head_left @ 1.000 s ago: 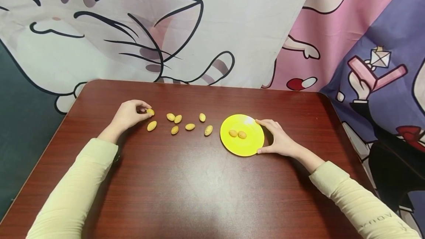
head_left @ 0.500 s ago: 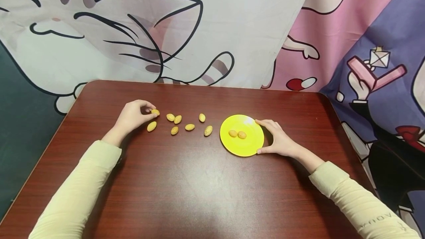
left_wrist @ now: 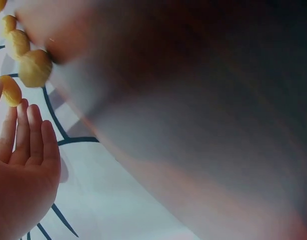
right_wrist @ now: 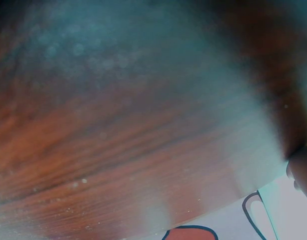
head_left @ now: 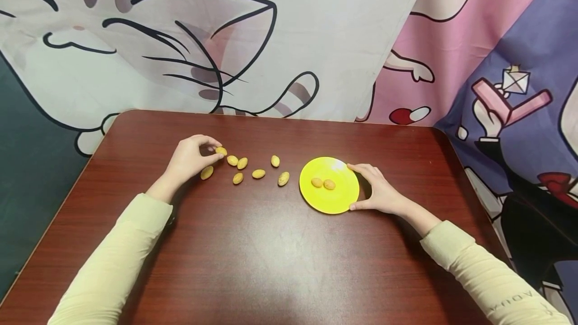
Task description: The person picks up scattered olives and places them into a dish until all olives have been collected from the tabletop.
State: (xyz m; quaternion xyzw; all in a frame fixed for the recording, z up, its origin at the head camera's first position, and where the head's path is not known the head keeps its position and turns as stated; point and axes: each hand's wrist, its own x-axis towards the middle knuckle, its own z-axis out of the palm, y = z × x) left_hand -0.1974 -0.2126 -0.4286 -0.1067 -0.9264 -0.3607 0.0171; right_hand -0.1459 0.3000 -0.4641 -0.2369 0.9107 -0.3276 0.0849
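Note:
Between thumb and fingertips, my left hand [head_left: 191, 156] pinches a small yellow oval fruit [head_left: 221, 151], at the left end of a loose scatter of such fruits. In the left wrist view the held fruit [left_wrist: 11, 91] shows at the fingertips. Right beside it lies a touching pair, one fruit [head_left: 232, 160] against another [head_left: 242, 163]. A fruit [head_left: 206, 172] also lies under the left thumb side. My right hand [head_left: 378, 189] holds the right rim of a round yellow plate [head_left: 329, 204], thumb near, fingers far. Two fruits [head_left: 323, 183] rest on the plate.
Between the left hand and the plate lie several more fruits, among them one at the front [head_left: 238, 178] and one nearest the plate [head_left: 283, 179]. All are on a brown wooden table [head_left: 271, 265]. A cartoon-printed curtain [head_left: 343, 39] hangs behind its far edge.
The left hand has moved to the right with the pinched fruit, up close to the touching pair. The right hand and the plate have stayed in place.

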